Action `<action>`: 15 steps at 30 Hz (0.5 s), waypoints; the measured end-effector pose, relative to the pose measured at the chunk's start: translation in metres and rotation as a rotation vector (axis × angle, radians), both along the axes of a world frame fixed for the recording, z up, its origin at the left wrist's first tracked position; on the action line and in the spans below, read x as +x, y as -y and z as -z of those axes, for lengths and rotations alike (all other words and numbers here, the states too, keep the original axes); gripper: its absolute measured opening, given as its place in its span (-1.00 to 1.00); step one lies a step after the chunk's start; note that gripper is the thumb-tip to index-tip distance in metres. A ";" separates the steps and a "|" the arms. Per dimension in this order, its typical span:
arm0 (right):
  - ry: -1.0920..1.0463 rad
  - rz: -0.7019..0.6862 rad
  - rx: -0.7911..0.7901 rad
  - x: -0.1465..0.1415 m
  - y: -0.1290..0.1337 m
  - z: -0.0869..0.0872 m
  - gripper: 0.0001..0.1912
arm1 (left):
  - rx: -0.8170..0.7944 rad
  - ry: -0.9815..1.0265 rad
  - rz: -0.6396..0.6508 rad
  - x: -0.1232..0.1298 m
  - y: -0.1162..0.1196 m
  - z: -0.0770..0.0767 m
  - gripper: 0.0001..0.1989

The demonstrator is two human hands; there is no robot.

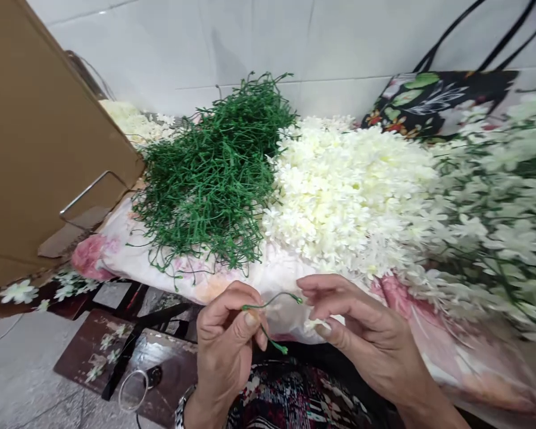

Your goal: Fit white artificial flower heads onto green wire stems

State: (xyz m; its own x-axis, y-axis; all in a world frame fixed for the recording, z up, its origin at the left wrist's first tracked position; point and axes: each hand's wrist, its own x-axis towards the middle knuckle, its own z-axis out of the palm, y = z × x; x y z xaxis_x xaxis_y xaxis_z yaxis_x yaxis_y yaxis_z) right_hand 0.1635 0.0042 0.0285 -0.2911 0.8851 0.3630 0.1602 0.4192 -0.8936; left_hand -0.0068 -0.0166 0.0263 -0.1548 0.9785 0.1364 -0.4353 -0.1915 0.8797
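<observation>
Between thumb and fingers, my left hand (232, 333) pinches a green artificial flower stem (274, 300) that forks into two curved tips. Facing it, my right hand (361, 333) holds a small white artificial flower (316, 324) at its fingertips, partly hidden by the thumb. The stem's upper tip lies close to the right fingers, and the flower is apart from it. Beyond my hands sit a heap of green stems (214, 173) and, to its right, a pile of loose white blossoms (352, 190).
A floral cloth (178, 280) covers the work surface. Finished-looking white flower sprays (509, 232) crowd the right side. A cardboard box (40, 143) stands at left. A dark floral bag (438, 101) leans at the back wall. Below left is a brown wooden stool (170, 357).
</observation>
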 end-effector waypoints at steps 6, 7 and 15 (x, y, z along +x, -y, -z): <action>0.117 0.079 0.123 0.019 0.002 -0.006 -0.89 | -0.081 -0.159 0.138 0.018 -0.001 0.012 -0.93; 0.182 0.076 0.147 0.023 0.002 -0.008 -0.88 | -0.074 -0.275 0.106 0.018 -0.001 0.010 -0.90; 0.559 -0.108 0.257 0.030 0.007 -0.017 -0.73 | 0.011 -0.977 0.254 0.030 -0.019 -0.011 -0.82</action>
